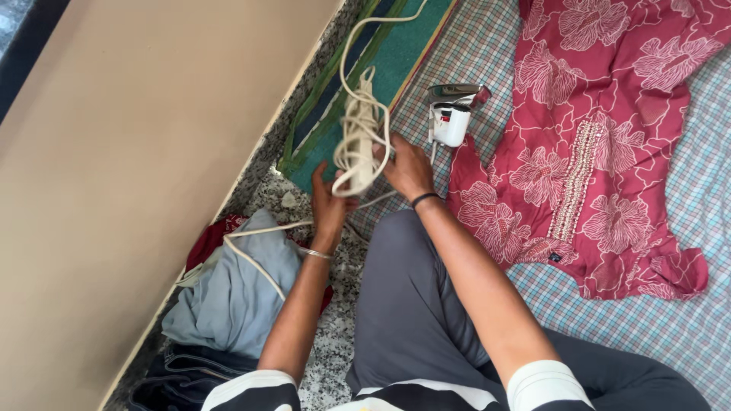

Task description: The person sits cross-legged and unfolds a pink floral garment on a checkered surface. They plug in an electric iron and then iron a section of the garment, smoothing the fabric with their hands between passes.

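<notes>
A white extension board with a white cord wound around it point(362, 137) stands between my hands, above the floor. My left hand point(329, 205) holds its lower end. My right hand point(407, 169) grips its right side, where the cord loops pass. Loose cord runs up from the board toward the top of the view and another length point(255, 255) trails down left across a pile of cloth. A white and grey clothes iron point(451, 114) stands just right of my right hand, on a checked sheet point(662, 320).
A red floral garment point(609, 137) is spread on the checked sheet at right. A green mat point(396, 57) lies beside a speckled stone floor point(335, 335). Folded grey-blue, red and dark clothes point(232, 297) are piled against the beige wall point(129, 152) at left. My grey-trousered leg point(415, 304) fills the lower middle.
</notes>
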